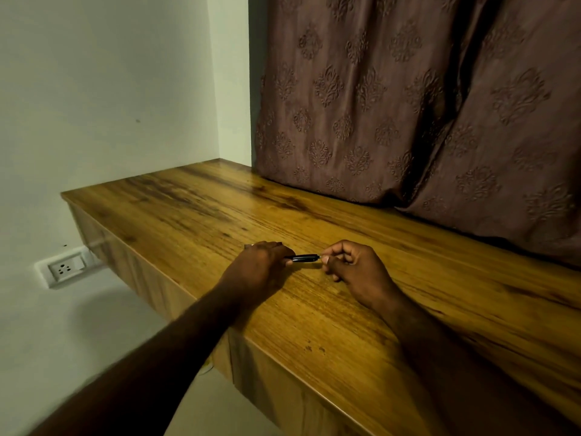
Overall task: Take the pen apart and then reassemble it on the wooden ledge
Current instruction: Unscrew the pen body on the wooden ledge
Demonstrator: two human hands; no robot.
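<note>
Pen point(304, 257) held just above the wooden ledge point(345, 309), between both hands, long axis running left-right. Left hand point(261, 265) clenched around the left end, most of that end hidden in the fist. Right hand point(349, 265) pinching the right tip with thumb and forefinger; small pale bit at that tip, too small to identify. Both hands equally near, one per end. Next move probably a pull or twist along that axis. No loose parts seen on the ledge. No containers in view. Curtain point(408, 105) behind, well apart.
</note>
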